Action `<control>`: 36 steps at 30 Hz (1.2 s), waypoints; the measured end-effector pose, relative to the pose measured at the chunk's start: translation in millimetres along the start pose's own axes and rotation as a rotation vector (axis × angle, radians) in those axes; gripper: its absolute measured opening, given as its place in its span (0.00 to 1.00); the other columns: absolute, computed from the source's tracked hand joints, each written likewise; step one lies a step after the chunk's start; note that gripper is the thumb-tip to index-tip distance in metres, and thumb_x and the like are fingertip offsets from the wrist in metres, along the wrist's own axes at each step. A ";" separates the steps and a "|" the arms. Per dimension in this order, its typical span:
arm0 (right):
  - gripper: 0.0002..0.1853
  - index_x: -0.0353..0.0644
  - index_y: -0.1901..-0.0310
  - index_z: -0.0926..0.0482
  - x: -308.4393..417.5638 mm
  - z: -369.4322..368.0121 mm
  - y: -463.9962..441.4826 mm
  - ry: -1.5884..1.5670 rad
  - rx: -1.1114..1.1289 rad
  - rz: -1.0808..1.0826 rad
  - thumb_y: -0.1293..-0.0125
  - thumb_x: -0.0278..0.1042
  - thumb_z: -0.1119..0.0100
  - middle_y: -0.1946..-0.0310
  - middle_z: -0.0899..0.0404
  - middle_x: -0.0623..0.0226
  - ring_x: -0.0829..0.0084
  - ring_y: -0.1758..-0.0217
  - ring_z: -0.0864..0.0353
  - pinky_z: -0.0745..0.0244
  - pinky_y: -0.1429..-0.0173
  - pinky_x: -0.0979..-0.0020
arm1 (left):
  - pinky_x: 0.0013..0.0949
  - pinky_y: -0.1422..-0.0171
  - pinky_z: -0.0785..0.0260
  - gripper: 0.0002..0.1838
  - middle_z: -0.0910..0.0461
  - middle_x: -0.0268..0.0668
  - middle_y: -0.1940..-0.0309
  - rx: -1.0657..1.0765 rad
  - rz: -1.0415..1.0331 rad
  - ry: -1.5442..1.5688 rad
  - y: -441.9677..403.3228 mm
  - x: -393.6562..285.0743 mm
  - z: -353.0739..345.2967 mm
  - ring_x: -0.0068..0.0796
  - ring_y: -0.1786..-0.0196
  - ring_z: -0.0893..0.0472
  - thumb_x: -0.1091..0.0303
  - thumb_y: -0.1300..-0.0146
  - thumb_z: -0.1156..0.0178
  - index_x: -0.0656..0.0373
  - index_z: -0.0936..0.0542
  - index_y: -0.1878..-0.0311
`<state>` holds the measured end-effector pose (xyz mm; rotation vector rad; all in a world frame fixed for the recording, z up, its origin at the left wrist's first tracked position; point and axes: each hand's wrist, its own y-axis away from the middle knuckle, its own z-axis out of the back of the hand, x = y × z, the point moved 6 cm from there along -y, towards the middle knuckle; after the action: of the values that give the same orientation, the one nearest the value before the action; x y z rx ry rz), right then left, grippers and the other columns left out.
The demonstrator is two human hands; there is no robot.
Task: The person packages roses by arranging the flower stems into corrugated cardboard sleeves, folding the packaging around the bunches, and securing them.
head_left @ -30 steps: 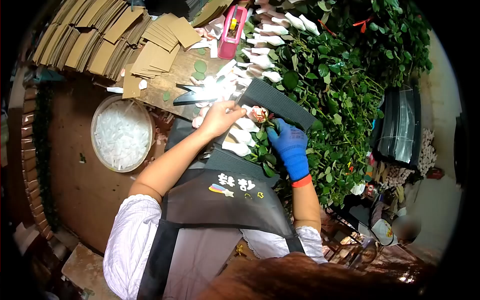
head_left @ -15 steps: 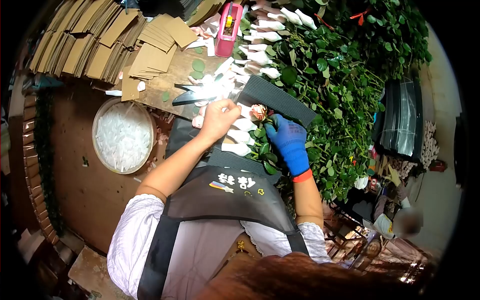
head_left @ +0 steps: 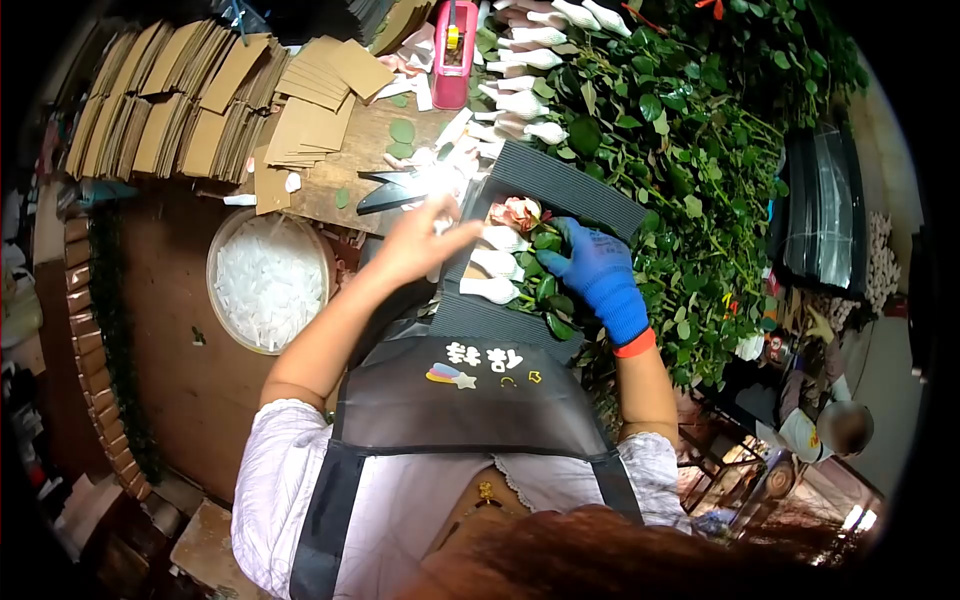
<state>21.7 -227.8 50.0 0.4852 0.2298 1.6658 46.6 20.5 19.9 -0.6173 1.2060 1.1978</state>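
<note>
My bare left hand (head_left: 425, 240) is over the left edge of the black corrugated sheet (head_left: 570, 190), its fingers apart and nothing visible in them. Just right of its fingertips lies a pink rose (head_left: 515, 213), its bloom uncovered. My right hand (head_left: 597, 270), in a blue glove with an orange cuff, is closed around the rose's stem among leaves; the fingertips are partly hidden. Below the rose, several white-sleeved flower heads (head_left: 492, 264) lie in a row on the sheet. Black-handled scissors (head_left: 385, 192) lie beyond my left hand, partly lost in glare.
A round tub (head_left: 268, 280) of white sleeves stands at left. Cardboard pieces (head_left: 315, 110) and stacks sit at the back left, near a pink box (head_left: 453, 60). Leafy stems (head_left: 680, 200) with wrapped heads pile up at right. Another person (head_left: 810, 430) is at far right.
My left hand has drawn back left from the rose, and its closed fingers have spread. More of the bloom shows. My right hand keeps its place at the stem; the view has shifted slightly.
</note>
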 end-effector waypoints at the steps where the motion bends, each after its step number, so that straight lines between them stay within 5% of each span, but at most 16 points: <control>1: 0.32 0.51 0.35 0.28 2.4 -1.1 -0.1 0.020 -0.014 -0.018 0.35 0.62 0.40 0.56 0.13 0.58 0.55 0.55 0.13 0.20 0.52 0.55 | 0.30 0.62 0.32 0.14 0.24 0.32 0.74 0.061 0.009 -0.136 -1.9 -7.1 -7.3 0.21 0.69 0.26 0.58 0.31 0.35 0.60 0.23 0.63; 5: 0.31 0.50 0.35 0.28 9.8 0.4 2.2 0.079 -0.032 -0.064 0.35 0.59 0.40 0.58 0.12 0.58 0.58 0.55 0.13 0.20 0.52 0.56 | 0.32 0.62 0.31 0.14 0.21 0.30 0.73 0.056 -0.116 -0.098 -5.8 -4.4 -18.4 0.22 0.68 0.26 0.61 0.27 0.39 0.63 0.19 0.64; 9: 0.36 0.49 0.33 0.29 1.4 -3.9 3.1 -0.029 -0.013 -0.030 0.37 0.62 0.38 0.58 0.13 0.55 0.56 0.55 0.13 0.20 0.50 0.56 | 0.26 0.56 0.27 0.12 0.15 0.30 0.65 -0.185 0.088 0.503 -2.2 31.2 38.0 0.19 0.65 0.19 0.64 0.27 0.41 0.64 0.18 0.64; 10: 0.38 0.50 0.32 0.29 -1.6 -0.5 5.9 -0.096 0.004 -0.008 0.39 0.63 0.37 0.58 0.13 0.54 0.56 0.54 0.13 0.20 0.49 0.56 | 0.23 0.59 0.27 0.11 0.16 0.32 0.67 -0.278 -0.070 0.432 -0.4 22.4 49.5 0.17 0.66 0.18 0.64 0.29 0.39 0.62 0.19 0.64; 13: 0.49 0.46 0.27 0.35 6.0 9.4 13.0 -0.057 0.079 0.025 0.44 0.67 0.32 0.53 0.14 0.53 0.55 0.50 0.14 0.21 0.46 0.58 | 0.25 0.66 0.29 0.12 0.17 0.32 0.69 0.074 0.120 0.259 19.4 25.3 25.9 0.16 0.71 0.21 0.62 0.31 0.36 0.60 0.21 0.66; 14: 0.50 0.45 0.27 0.36 9.5 6.3 14.8 0.008 0.061 0.045 0.44 0.67 0.31 0.52 0.14 0.53 0.56 0.50 0.14 0.21 0.46 0.59 | 0.27 0.73 0.33 0.15 0.18 0.32 0.71 0.068 0.031 0.048 18.2 15.5 15.9 0.16 0.76 0.24 0.59 0.33 0.32 0.59 0.22 0.69; 16: 0.54 0.45 0.24 0.42 12.7 -3.0 13.5 0.103 0.053 0.016 0.46 0.64 0.28 0.47 0.17 0.50 0.52 0.48 0.15 0.21 0.44 0.57 | 0.28 0.67 0.32 0.16 0.19 0.30 0.74 0.154 0.063 -0.097 19.9 -7.8 -1.8 0.17 0.71 0.23 0.57 0.36 0.29 0.60 0.20 0.68; 24: 0.50 0.42 0.25 0.41 17.0 -16.9 14.6 0.143 -0.017 -0.033 0.42 0.60 0.29 0.51 0.15 0.50 0.54 0.53 0.14 0.20 0.48 0.57 | 0.28 0.57 0.29 0.10 0.17 0.29 0.74 0.180 -0.142 0.144 19.9 -5.0 -33.0 0.18 0.66 0.21 0.65 0.34 0.31 0.63 0.16 0.66; 29: 0.49 0.43 0.24 0.43 18.4 -16.9 13.4 0.233 0.040 -0.070 0.38 0.63 0.34 0.56 0.15 0.58 0.61 0.55 0.14 0.21 0.49 0.61 | 0.22 0.65 0.40 0.10 0.23 0.25 0.73 0.116 0.238 0.509 24.0 20.5 -30.8 0.11 0.69 0.30 0.70 0.34 0.33 0.57 0.20 0.72; 32: 0.48 0.45 0.24 0.42 15.2 -20.6 11.5 0.230 -0.019 -0.053 0.38 0.63 0.34 0.58 0.15 0.58 0.60 0.57 0.14 0.21 0.51 0.61 | 0.21 0.61 0.38 0.11 0.24 0.24 0.76 -0.067 0.119 0.611 21.2 29.2 -18.9 0.15 0.70 0.29 0.67 0.35 0.34 0.58 0.19 0.74; 36: 0.46 0.51 0.24 0.40 8.3 -14.3 22.9 0.121 -0.065 -0.029 0.39 0.61 0.33 0.61 0.14 0.58 0.58 0.60 0.14 0.21 0.54 0.59 | 0.25 0.59 0.30 0.10 0.20 0.31 0.68 -0.163 0.057 0.755 28.8 10.2 52.6 0.17 0.66 0.24 0.69 0.32 0.40 0.60 0.25 0.71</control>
<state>-5.8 -221.5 48.4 0.3311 0.2691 1.6705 38.5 79.4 32.7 -1.2326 1.7639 1.1491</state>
